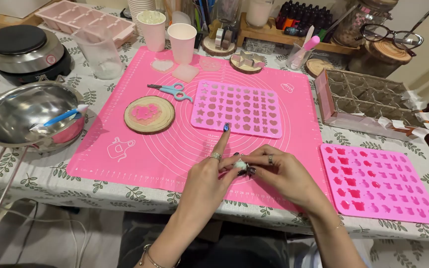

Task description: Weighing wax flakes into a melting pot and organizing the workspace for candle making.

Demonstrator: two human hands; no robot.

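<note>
Both hands together at the near edge of the pink mat [140, 159], over its front border. Left hand [207, 176] with index finger stretched forward toward the pale pink mould [239, 108], remaining fingers curled; its grip pinched on a small pale piece [240, 164], whitish-green, too small to identify further. Right hand [281, 171] meeting it from the other side, fingertips also pressed onto the same piece, something dark just beneath at the thumb. Piece held just above the mat, not resting in any mould cavity.

Judged as a fine fingertip step: working or peeling the small piece between both grips. Next move likely calling for a steady pinch and light force, since so small a piece could tear or slip.

Around: bright pink mould [381, 183] near the right edge of the tabletop [40, 178], several cavities filled darker pink. Wooden disc [149, 114] with pink shapes left of centre on the mat, blue-handled scissors [172, 91] behind it. Steel bowl [28, 116] with a blue-handled tool at the left edge, hotplate [23, 52] at the far left corner. Two pink cups [181, 42] at the far edge, cardboard divider tray [368, 101] to the far right.
</note>
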